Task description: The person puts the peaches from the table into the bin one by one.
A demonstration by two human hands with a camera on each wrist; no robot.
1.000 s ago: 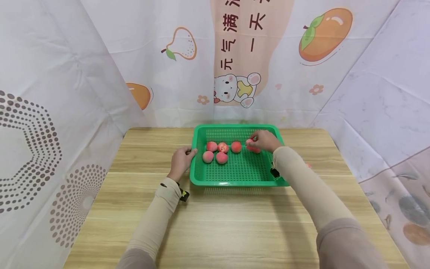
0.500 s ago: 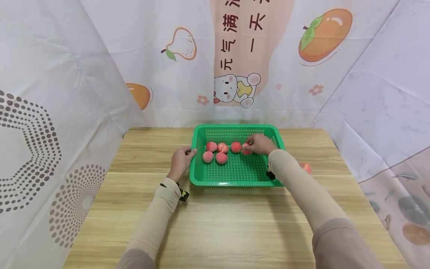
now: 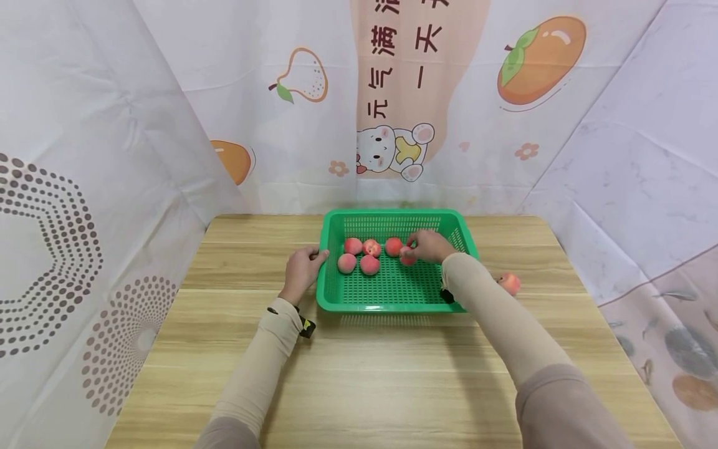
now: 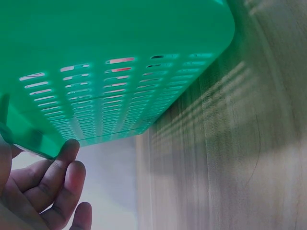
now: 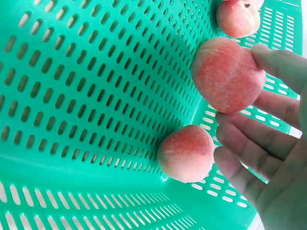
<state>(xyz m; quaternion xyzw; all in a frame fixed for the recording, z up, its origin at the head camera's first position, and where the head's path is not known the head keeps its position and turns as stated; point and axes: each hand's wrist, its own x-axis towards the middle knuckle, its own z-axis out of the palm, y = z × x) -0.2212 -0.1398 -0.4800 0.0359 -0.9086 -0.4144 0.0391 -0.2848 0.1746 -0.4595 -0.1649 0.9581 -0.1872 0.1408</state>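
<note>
A green plastic basket (image 3: 392, 307) with slotted walls holds several pink-red peaches (image 3: 369, 264), most of them grouped in its left half. My left hand (image 3: 301, 272) grips the basket's left rim; in the left wrist view its fingertips curl at the rim's underside. Inside the basket, my right hand (image 3: 430, 245) pinches a peach (image 5: 228, 74) between thumb and fingers, just right of another red peach (image 3: 394, 247). The right wrist view also shows a peach (image 5: 185, 153) close to the fingertips of that hand, on the slotted base.
The basket stands toward the back of a wood-grain table (image 3: 370, 374), near a printed curtain (image 3: 303, 149). One peach (image 3: 508, 284) lies on the table to the right of the basket, partly behind the right sleeve (image 3: 505, 318).
My right hand has moved left and slightly nearer within the basket, carrying the pinched peach. The peach on the table has come out from behind the sleeve. My left hand stays at the rim.
</note>
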